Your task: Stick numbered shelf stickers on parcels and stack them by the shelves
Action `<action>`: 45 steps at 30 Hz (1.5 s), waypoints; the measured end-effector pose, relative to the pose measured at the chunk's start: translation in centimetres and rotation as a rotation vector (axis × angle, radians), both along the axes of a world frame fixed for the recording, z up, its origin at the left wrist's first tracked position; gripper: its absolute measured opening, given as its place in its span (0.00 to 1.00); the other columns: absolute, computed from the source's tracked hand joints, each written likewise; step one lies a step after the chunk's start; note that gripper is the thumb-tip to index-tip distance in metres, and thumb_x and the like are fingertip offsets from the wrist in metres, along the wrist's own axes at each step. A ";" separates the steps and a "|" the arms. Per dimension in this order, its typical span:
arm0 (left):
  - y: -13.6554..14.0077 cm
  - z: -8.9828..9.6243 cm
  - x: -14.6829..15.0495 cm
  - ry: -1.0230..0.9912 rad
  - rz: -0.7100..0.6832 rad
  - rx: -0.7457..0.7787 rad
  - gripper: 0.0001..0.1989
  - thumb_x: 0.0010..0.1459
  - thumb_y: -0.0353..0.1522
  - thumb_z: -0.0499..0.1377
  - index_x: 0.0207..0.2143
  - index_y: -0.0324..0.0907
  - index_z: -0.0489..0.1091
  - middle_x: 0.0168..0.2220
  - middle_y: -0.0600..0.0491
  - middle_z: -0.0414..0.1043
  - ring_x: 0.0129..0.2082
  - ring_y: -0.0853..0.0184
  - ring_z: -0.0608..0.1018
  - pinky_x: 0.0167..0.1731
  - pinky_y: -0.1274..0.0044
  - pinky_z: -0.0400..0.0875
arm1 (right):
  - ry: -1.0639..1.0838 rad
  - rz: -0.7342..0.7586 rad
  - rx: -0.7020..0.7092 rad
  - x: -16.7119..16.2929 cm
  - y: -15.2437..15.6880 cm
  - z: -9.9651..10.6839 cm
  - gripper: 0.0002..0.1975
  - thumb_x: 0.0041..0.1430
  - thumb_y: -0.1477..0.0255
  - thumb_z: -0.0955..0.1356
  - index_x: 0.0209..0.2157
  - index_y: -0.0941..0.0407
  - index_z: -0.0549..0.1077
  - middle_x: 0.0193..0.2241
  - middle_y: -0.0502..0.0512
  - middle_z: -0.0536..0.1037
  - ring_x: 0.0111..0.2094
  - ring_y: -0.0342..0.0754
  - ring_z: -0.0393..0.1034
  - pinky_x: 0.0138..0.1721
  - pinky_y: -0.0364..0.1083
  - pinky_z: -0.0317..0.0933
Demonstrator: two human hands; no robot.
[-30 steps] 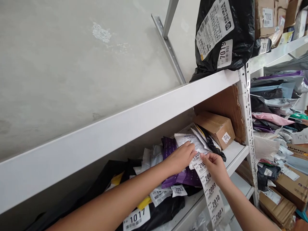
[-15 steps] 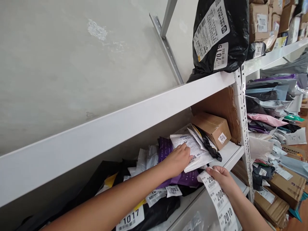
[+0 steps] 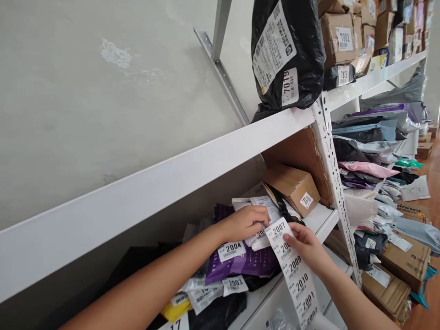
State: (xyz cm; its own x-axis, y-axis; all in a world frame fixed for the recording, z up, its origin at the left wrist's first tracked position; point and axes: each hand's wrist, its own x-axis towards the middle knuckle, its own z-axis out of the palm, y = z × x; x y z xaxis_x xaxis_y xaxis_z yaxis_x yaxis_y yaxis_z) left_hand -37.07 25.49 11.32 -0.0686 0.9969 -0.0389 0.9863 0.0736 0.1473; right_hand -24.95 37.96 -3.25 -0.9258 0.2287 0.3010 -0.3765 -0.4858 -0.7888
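A long strip of numbered white labels [image 3: 295,270] hangs from my right hand [image 3: 305,243], thumb pressed on it near the top, 2007 label. My left hand [image 3: 244,223] is over a white plastic mailer [image 3: 259,242], its fingers curled beside the strip's upper left corner. Whether those fingers pinch anything is hidden. Beneath it lies a purple mailer [image 3: 237,263] marked 2004, its lower part uncovered. A sticker [image 3: 235,285] reading 2003 shows just below. Behind the white mailer is a brown carton [image 3: 295,185] labelled 1014.
Above runs a white shelf beam [image 3: 154,181], with a big black parcel [image 3: 288,50] on it. A perforated upright [image 3: 332,160] stands to the right. Beyond it are stacked mailers [image 3: 371,169] and cartons [image 3: 402,270]. Dark bags [image 3: 220,311] fill the lower shelf.
My right hand has raised the label strip, bringing 2007 into view. My left hand has drawn back from lying on the white mailer, fingers now curled. The purple mailer's 2004 label is exposed.
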 end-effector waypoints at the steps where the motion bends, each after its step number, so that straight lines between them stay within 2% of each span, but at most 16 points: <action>1: 0.1 -0.1 0.1 -0.039 0.046 0.004 0.12 0.55 0.27 0.48 0.30 0.42 0.70 0.35 0.50 0.73 0.38 0.64 0.75 0.42 0.74 0.67 | 0.001 -0.047 0.029 -1.0 -0.2 0.1 0.26 0.41 0.46 0.74 0.28 0.55 0.70 0.21 0.48 0.71 0.23 0.44 0.63 0.26 0.43 0.57; 4: 0.6 -0.3 0.3 -0.048 0.191 0.028 0.12 0.62 0.35 0.45 0.31 0.43 0.66 0.34 0.51 0.69 0.37 0.63 0.72 0.43 0.72 0.66 | -0.029 -0.357 0.207 -3.5 -0.9 0.3 0.24 0.49 0.46 0.67 0.21 0.53 0.63 0.19 0.48 0.67 0.22 0.44 0.58 0.25 0.44 0.54; 7: 1.4 -0.7 0.3 0.087 0.338 0.028 0.11 0.62 0.39 0.47 0.35 0.43 0.64 0.39 0.49 0.66 0.40 0.62 0.71 0.44 0.70 0.67 | -0.089 -0.695 0.400 -4.8 -1.3 0.2 0.19 0.57 0.54 0.61 0.20 0.52 0.57 0.18 0.49 0.65 0.22 0.46 0.57 0.26 0.46 0.52; 11: 2.7 -1.2 0.9 0.289 0.431 -0.095 0.10 0.65 0.36 0.46 0.35 0.42 0.63 0.41 0.46 0.69 0.43 0.57 0.73 0.46 0.67 0.67 | -0.174 -0.813 0.517 -5.1 -1.3 0.1 0.16 0.57 0.59 0.60 0.20 0.51 0.56 0.17 0.50 0.64 0.20 0.46 0.54 0.25 0.47 0.48; 14: 3.5 -1.4 1.8 0.431 0.484 -0.174 0.12 0.66 0.34 0.45 0.39 0.39 0.65 0.43 0.41 0.71 0.45 0.54 0.75 0.47 0.66 0.68 | -0.165 -0.781 0.483 -5.2 -1.0 0.2 0.18 0.55 0.56 0.61 0.19 0.51 0.56 0.16 0.49 0.63 0.21 0.46 0.55 0.25 0.46 0.48; 17: 3.9 -1.3 2.6 0.505 0.542 -0.203 0.14 0.67 0.34 0.45 0.44 0.36 0.67 0.46 0.39 0.73 0.47 0.53 0.76 0.47 0.67 0.68 | -0.179 -0.682 0.385 -5.4 -0.8 0.1 0.22 0.51 0.51 0.62 0.16 0.51 0.54 0.14 0.46 0.58 0.20 0.43 0.50 0.23 0.45 0.43; 23: 3.7 -1.4 3.1 0.604 0.648 -0.263 0.18 0.68 0.36 0.45 0.48 0.35 0.68 0.44 0.39 0.77 0.45 0.49 0.78 0.42 0.64 0.70 | -0.226 -0.264 0.037 -5.0 -1.0 0.0 0.29 0.36 0.42 0.69 0.15 0.51 0.56 0.13 0.43 0.55 0.18 0.40 0.45 0.20 0.44 0.39; 27: 3.7 -1.9 3.2 0.580 0.672 -0.230 0.17 0.68 0.36 0.47 0.48 0.34 0.68 0.44 0.38 0.77 0.45 0.49 0.79 0.41 0.66 0.70 | -0.263 -0.107 -0.205 -2.8 -1.2 0.5 0.32 0.30 0.47 0.75 0.15 0.51 0.53 0.11 0.42 0.56 0.16 0.38 0.45 0.19 0.42 0.41; 31: 3.7 -2.0 3.2 0.559 0.725 -0.136 0.17 0.66 0.34 0.51 0.52 0.31 0.63 0.44 0.38 0.76 0.43 0.51 0.79 0.38 0.67 0.71 | -0.308 -0.015 -0.324 0.7 -0.9 -0.4 0.28 0.24 0.55 0.81 0.20 0.54 0.64 0.15 0.44 0.67 0.17 0.39 0.56 0.20 0.40 0.49; 34: 3.8 -1.8 2.7 0.686 0.612 0.054 0.28 0.58 0.33 0.62 0.58 0.33 0.58 0.52 0.37 0.71 0.51 0.50 0.74 0.46 0.65 0.69 | -0.244 0.022 -0.287 2.3 0.0 -1.6 0.28 0.28 0.57 0.82 0.26 0.55 0.69 0.20 0.47 0.73 0.19 0.41 0.61 0.22 0.40 0.54; 36: 3.8 -1.8 2.0 0.724 0.478 0.117 0.23 0.56 0.31 0.64 0.53 0.37 0.64 0.51 0.41 0.72 0.53 0.51 0.72 0.50 0.64 0.67 | -0.132 0.068 -0.190 2.4 0.5 -1.8 0.26 0.34 0.56 0.81 0.29 0.55 0.71 0.23 0.48 0.75 0.22 0.42 0.64 0.25 0.41 0.58; 38: 3.6 -2.0 1.1 0.679 0.424 0.121 0.11 0.58 0.29 0.62 0.44 0.40 0.69 0.45 0.46 0.76 0.48 0.54 0.75 0.48 0.65 0.68 | 0.018 0.043 -0.066 1.5 0.6 -1.5 0.22 0.42 0.54 0.78 0.29 0.55 0.73 0.27 0.50 0.75 0.26 0.44 0.67 0.29 0.43 0.62; 40: 3.3 -2.4 0.2 0.596 0.454 0.178 0.08 0.57 0.26 0.63 0.39 0.41 0.69 0.38 0.49 0.78 0.42 0.57 0.78 0.44 0.66 0.70 | 0.163 -0.090 0.058 0.2 0.2 -1.2 0.19 0.50 0.53 0.74 0.28 0.54 0.74 0.32 0.53 0.75 0.34 0.47 0.69 0.36 0.45 0.64; 42: 2.8 -2.8 -0.6 0.506 0.451 0.276 0.11 0.54 0.24 0.64 0.38 0.42 0.69 0.35 0.52 0.78 0.38 0.60 0.78 0.42 0.69 0.71 | 0.255 -0.266 0.183 -0.9 -0.4 -1.1 0.16 0.57 0.55 0.71 0.28 0.54 0.74 0.38 0.56 0.74 0.42 0.50 0.69 0.45 0.47 0.63; 43: 2.5 -3.0 -0.9 0.480 0.400 0.302 0.10 0.54 0.23 0.64 0.37 0.42 0.69 0.34 0.53 0.77 0.37 0.61 0.78 0.41 0.70 0.71 | 0.277 -0.336 0.244 -1.3 -0.6 -1.2 0.15 0.60 0.56 0.69 0.30 0.54 0.74 0.40 0.56 0.73 0.44 0.51 0.68 0.48 0.48 0.62; 45: 2.0 -2.9 -1.4 0.460 0.202 0.294 0.06 0.56 0.24 0.61 0.33 0.42 0.69 0.32 0.53 0.74 0.36 0.63 0.77 0.40 0.72 0.71 | 0.290 -0.422 0.342 -1.8 -1.2 -1.6 0.12 0.64 0.60 0.66 0.32 0.54 0.72 0.40 0.57 0.72 0.45 0.51 0.68 0.49 0.49 0.61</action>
